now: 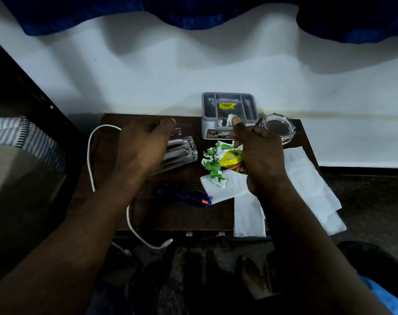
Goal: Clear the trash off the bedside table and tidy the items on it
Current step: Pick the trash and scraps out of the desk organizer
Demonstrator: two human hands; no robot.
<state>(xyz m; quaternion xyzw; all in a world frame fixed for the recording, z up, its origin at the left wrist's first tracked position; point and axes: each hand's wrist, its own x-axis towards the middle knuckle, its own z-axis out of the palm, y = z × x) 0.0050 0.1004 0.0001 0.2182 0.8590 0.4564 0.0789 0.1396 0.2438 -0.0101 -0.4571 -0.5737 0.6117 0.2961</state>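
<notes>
Under left hand (145, 144), glass (184, 151) half hidden, right hand (261, 153) clutching wrappers (227, 158)

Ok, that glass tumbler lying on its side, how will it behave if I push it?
Lying on its side, the glass tumbler will probably roll if pushed. It looks like thick clear glass, so likely rigid, fairly heavy and breakable if it drops off the bedside table.

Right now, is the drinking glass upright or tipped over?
Tipped over: the glass lies on its side on the table, its ribbed wall facing up, partly under the left hand.
</notes>
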